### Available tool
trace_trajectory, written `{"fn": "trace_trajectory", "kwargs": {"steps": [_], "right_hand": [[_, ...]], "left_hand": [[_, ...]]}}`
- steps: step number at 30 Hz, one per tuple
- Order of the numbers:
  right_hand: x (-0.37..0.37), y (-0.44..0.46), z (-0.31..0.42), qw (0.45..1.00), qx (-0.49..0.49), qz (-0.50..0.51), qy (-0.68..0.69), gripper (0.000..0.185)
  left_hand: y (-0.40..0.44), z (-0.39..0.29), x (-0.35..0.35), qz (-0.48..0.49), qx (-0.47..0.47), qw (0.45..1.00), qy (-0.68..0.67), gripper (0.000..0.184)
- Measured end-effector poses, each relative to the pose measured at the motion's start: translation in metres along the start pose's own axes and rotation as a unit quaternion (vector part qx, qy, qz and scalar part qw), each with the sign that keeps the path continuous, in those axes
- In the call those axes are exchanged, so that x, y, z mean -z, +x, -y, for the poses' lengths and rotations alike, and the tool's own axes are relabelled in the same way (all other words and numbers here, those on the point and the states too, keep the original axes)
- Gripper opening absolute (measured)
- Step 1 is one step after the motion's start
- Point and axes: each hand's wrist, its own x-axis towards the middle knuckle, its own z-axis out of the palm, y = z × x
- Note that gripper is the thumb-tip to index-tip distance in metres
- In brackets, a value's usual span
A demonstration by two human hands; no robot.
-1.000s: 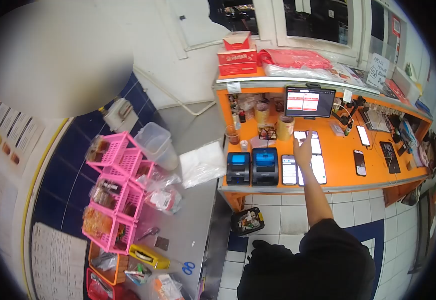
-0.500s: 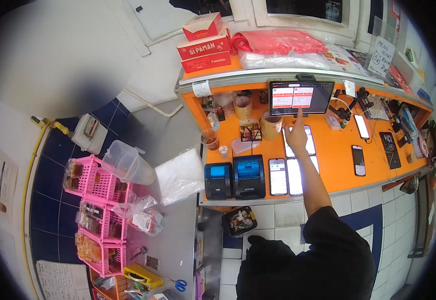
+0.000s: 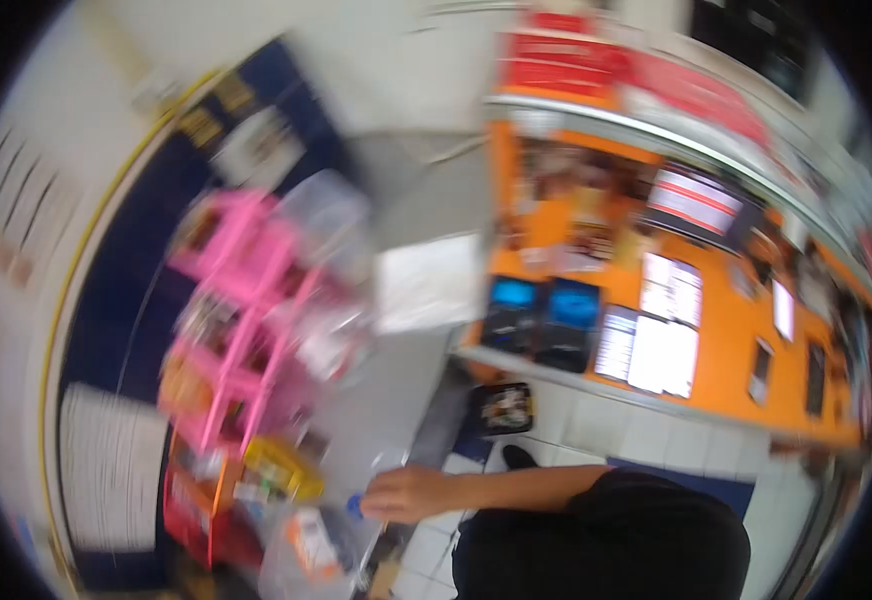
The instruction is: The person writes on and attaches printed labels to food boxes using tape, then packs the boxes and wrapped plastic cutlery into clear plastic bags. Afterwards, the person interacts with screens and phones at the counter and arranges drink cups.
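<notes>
My right hand [image 3: 404, 495] reaches across to the left, over the edge of the grey metal counter [image 3: 361, 425]. Its fingertips are at the blue handle of a pair of scissors [image 3: 355, 506]; the blur hides whether they grip it. Just beyond lies a yellow tape dispenser [image 3: 284, 468]. A clear plastic bag with an orange-and-white label [image 3: 314, 545] is close by, nearer to me. My left hand is out of view.
Pink baskets [image 3: 246, 265] with packets line the wall side, beside a clear jug [image 3: 326, 215]. To the right, an orange desk [image 3: 726, 330] bears two label printers [image 3: 566, 325], a lit tablet [image 3: 696, 200] and several phones. A black bin [image 3: 506, 408] stands on the floor.
My right hand has left the tablet screen and swung left and down to the scissors on the metal counter. The view has turned left, so the desk appears farther right, and everything is blurred.
</notes>
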Motion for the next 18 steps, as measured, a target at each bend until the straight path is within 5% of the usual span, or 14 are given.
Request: {"fn": "trace_trajectory", "kwargs": {"steps": [2,3,4,5,6,9,11,12,14,15,17,18], "right_hand": [[-0.073,0.023,0.039,0.978,0.1,0.116,0.141,0.015],[-0.101,0.026,0.05,0.963,0.128,0.175,0.159,0.016],[-0.128,0.03,0.061,0.944,0.157,0.23,0.175,0.018],[-0.146,0.042,0.067,0.936,0.139,0.243,0.213,0.021],[-0.162,0.047,0.068,0.912,-0.018,0.301,0.277,0.022],[-0.204,0.087,0.087,0.865,-0.125,0.418,0.246,0.024],[-0.266,0.079,0.068,0.809,0.016,0.581,0.085,0.031],[-0.296,0.073,0.058,0.804,0.019,0.589,0.078,0.031],[-0.331,0.063,0.036,0.8,0.167,0.543,-0.193,0.061],[-0.335,0.077,0.04,0.797,0.166,0.546,-0.198,0.061],[-0.34,0.112,0.04,0.665,0.145,0.679,-0.276,0.088],[-0.34,0.114,0.029,0.657,0.142,0.686,-0.279,0.088]], "left_hand": [[-0.023,-0.019,-0.005,-0.015,0.068,0.99,-0.122,0.037],[-0.015,0.006,0.018,-0.137,0.026,0.989,-0.041,0.034],[-0.026,-0.012,0.019,-0.135,0.046,0.99,0.006,0.035],[-0.039,-0.037,-0.009,-0.207,-0.018,0.978,-0.033,0.024],[-0.036,-0.04,-0.002,-0.187,-0.023,0.982,-0.028,0.025],[-0.038,-0.063,0.006,-0.095,0.016,0.995,-0.003,0.022],[-0.03,-0.06,0.018,-0.075,0.052,0.995,-0.045,0.021],[-0.022,-0.063,0.027,-0.031,0.072,0.994,-0.074,0.019],[-0.017,-0.072,0.031,-0.024,0.092,0.989,-0.116,0.017],[-0.015,-0.08,0.032,-0.014,0.108,0.982,-0.153,0.015],[-0.007,-0.086,0.038,-0.002,0.125,0.976,-0.176,0.013],[-0.002,-0.083,0.042,0.015,0.139,0.974,-0.178,0.013]]}}
